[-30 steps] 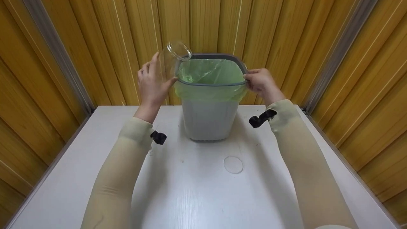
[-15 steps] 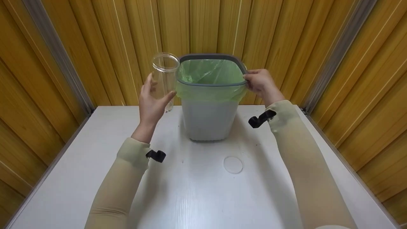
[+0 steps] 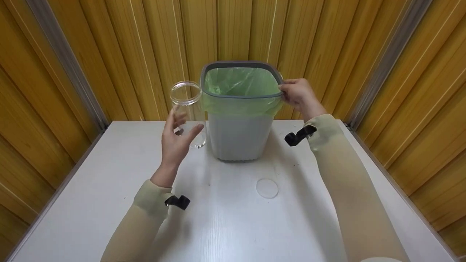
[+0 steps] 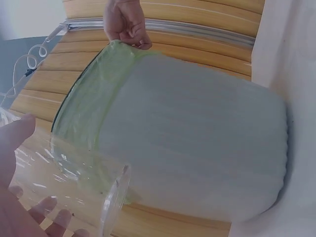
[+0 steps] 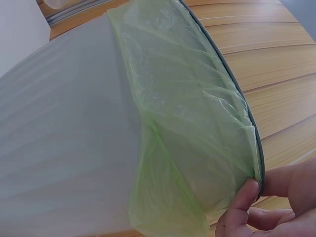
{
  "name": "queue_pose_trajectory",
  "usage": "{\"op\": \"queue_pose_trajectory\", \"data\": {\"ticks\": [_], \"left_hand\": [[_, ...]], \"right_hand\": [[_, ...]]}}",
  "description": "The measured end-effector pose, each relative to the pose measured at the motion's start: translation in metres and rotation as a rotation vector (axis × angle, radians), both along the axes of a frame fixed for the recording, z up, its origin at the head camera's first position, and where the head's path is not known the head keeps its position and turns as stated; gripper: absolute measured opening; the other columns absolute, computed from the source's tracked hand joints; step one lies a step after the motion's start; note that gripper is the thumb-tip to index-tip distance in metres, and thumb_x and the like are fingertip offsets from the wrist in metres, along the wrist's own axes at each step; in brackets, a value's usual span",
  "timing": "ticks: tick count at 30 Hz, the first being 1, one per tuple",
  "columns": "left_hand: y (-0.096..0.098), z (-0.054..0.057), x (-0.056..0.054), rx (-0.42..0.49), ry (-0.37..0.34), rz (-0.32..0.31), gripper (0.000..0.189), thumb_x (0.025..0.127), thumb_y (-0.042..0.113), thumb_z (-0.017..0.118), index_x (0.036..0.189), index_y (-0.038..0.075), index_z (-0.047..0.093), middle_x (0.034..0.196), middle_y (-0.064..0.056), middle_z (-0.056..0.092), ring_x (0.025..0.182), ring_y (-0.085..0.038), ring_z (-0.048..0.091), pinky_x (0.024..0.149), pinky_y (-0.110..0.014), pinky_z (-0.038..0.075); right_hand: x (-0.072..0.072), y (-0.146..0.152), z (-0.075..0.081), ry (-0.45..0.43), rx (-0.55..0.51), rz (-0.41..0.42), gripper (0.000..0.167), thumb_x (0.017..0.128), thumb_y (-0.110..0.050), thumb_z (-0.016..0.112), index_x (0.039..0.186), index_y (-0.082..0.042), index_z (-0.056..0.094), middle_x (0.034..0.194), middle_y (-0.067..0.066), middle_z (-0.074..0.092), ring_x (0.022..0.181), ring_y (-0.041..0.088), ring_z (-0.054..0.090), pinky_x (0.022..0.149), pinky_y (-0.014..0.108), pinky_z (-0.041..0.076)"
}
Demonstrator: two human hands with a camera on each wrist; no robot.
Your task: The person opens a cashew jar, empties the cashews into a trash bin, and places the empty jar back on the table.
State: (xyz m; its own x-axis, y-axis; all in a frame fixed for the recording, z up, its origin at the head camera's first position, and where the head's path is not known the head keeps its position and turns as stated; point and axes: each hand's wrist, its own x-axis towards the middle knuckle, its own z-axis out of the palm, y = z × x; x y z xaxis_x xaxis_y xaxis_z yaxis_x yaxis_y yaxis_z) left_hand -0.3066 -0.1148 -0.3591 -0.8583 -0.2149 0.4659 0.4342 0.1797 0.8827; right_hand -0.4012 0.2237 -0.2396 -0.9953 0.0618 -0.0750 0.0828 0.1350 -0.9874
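My left hand (image 3: 175, 140) grips a clear, see-through cylindrical jar (image 3: 192, 114) round its side, thumb toward me and fingers behind. The jar is upright with a slight tilt, just left of the bin, its mouth open at the top. A grey trash can (image 3: 240, 136) stands on the table with a dark rim (image 3: 242, 97). A green trash bag (image 3: 236, 82) lines it and folds over outside the rim. My right hand (image 3: 300, 94) pinches the rim and bag edge at the right side; the right wrist view shows thumb and fingers on the bag edge (image 5: 247, 163).
A thin clear ring or disc (image 3: 267, 188) lies on the white table (image 3: 225, 225) in front of the can. Wood-patterned walls (image 3: 233, 29) close off the back and both sides. A coiled cord (image 4: 32, 59) hangs beyond in the left wrist view.
My left hand has brought the jar down and toward me, from tipped over the can's left rim to nearly upright beside it. My right hand stays on the rim.
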Motion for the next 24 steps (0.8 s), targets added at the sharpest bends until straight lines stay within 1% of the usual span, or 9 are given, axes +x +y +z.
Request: {"op": "queue_pose_trajectory", "data": {"ticks": [4,7,12,16,18,22,24], "left_hand": [[0.006,-0.015,0.008,0.013,-0.023,-0.036,0.089,0.085,0.022,0.086,0.160,0.018,0.037,0.141,-0.012,0.058,0.130,-0.030,0.054,0.110,-0.054,0.044],[0.010,-0.025,0.012,0.006,-0.035,-0.048,0.089,0.085,0.022,0.086,0.159,0.017,0.037,0.142,-0.011,0.059,0.131,-0.030,0.053,0.110,-0.054,0.044],[0.016,-0.039,0.017,-0.016,-0.058,-0.059,0.079,0.084,0.022,0.087,0.151,0.013,0.047,0.141,-0.011,0.060,0.131,-0.029,0.054,0.109,-0.052,0.045],[0.020,-0.048,0.021,-0.031,-0.071,-0.082,0.074,0.083,0.024,0.088,0.146,0.014,0.052,0.140,-0.010,0.060,0.132,-0.028,0.054,0.110,-0.051,0.046],[0.022,-0.053,0.024,-0.031,-0.074,-0.097,0.077,0.082,0.024,0.088,0.149,0.015,0.050,0.140,-0.010,0.060,0.132,-0.027,0.054,0.110,-0.052,0.046],[0.026,-0.062,0.029,-0.035,-0.082,-0.133,0.086,0.083,0.024,0.088,0.156,0.019,0.042,0.141,-0.010,0.060,0.133,-0.027,0.053,0.111,-0.053,0.045],[0.028,-0.066,0.031,-0.045,-0.077,-0.150,0.089,0.083,0.023,0.087,0.158,0.018,0.040,0.141,-0.011,0.060,0.133,-0.027,0.054,0.111,-0.054,0.045]], "right_hand": [[-0.001,0.001,0.000,-0.008,0.011,-0.005,0.049,0.105,-0.009,0.054,0.152,0.000,0.047,0.096,-0.002,0.059,0.074,0.005,0.056,0.067,0.016,0.050],[-0.001,0.001,0.000,-0.011,0.019,-0.010,0.048,0.105,-0.009,0.055,0.151,-0.001,0.048,0.095,-0.002,0.059,0.073,0.006,0.056,0.066,0.016,0.050],[-0.002,0.002,0.000,-0.014,0.024,-0.004,0.050,0.105,-0.010,0.055,0.154,-0.001,0.045,0.100,-0.001,0.059,0.076,0.006,0.056,0.068,0.016,0.050],[-0.002,0.003,0.000,-0.006,0.023,0.000,0.051,0.106,-0.010,0.054,0.155,-0.002,0.043,0.105,0.000,0.059,0.077,0.006,0.057,0.068,0.016,0.050],[-0.002,0.003,0.000,-0.003,0.024,0.004,0.052,0.106,-0.010,0.053,0.156,-0.002,0.041,0.107,0.000,0.059,0.077,0.005,0.057,0.068,0.016,0.050],[-0.002,0.004,-0.001,-0.008,0.028,0.000,0.051,0.106,-0.010,0.054,0.155,-0.002,0.043,0.105,-0.001,0.060,0.076,0.005,0.057,0.067,0.017,0.050],[-0.002,0.003,-0.001,-0.008,0.028,-0.002,0.050,0.106,-0.010,0.054,0.154,-0.002,0.045,0.103,-0.001,0.060,0.076,0.006,0.057,0.067,0.017,0.050]]}}
